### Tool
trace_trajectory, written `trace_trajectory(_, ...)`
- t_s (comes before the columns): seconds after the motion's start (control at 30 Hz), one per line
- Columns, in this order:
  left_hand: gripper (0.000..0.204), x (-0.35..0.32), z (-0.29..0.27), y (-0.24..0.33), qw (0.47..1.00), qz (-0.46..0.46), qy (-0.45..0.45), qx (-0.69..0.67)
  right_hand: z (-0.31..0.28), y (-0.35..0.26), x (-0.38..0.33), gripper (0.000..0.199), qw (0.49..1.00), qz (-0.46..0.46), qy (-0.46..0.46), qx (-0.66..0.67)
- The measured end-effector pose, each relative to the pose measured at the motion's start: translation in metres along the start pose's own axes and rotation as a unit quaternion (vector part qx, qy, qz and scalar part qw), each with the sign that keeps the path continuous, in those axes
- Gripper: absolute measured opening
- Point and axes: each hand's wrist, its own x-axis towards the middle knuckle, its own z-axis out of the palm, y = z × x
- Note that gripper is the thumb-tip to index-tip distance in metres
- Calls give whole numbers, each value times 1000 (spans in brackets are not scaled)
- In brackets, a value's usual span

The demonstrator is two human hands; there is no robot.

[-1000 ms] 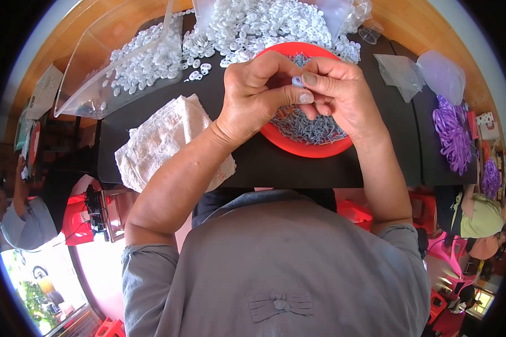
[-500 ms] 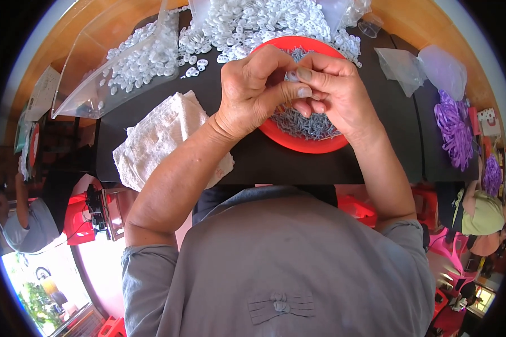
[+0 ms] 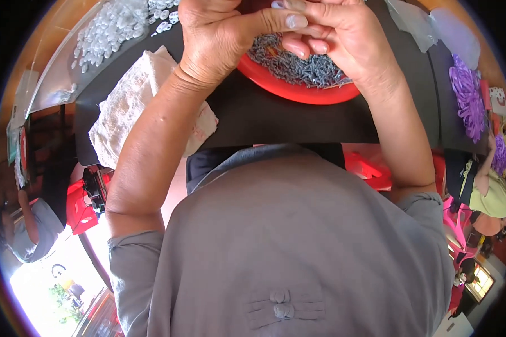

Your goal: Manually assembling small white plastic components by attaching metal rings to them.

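Note:
My left hand (image 3: 222,36) and my right hand (image 3: 354,42) meet at the top of the view, thumbs and fingertips pinched closely together. What they hold between the fingertips is mostly hidden; a small pale-purple spot shows there. Below and behind them stands a red basin (image 3: 298,94) containing many small, thin grey pieces (image 3: 315,72). Part of the basin is covered by my hands.
Small white oval pieces (image 3: 109,33) lie in a clear plastic container at the upper left. A folded white cloth (image 3: 126,106) rests on the dark table (image 3: 275,123). Clear bags (image 3: 413,22) and a purple ribbon bundle (image 3: 465,98) are at right. Other people sit at both sides.
The view has tilted, so the table, basin and my hands appear higher, partly cut off by the top edge. My hands stay pinched together over the basin.

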Motion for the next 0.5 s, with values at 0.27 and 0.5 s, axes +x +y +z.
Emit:
trace_trajectory(0.27, 28, 4, 8, -15, 998, 42, 19, 33, 0, -8, -2, 20, 990, -68, 29, -120)
trace_trajectory(0.5, 21, 6, 5, -13, 975, 128, 37, 176, -1, -15, -3, 19, 978, -76, 40, -188)
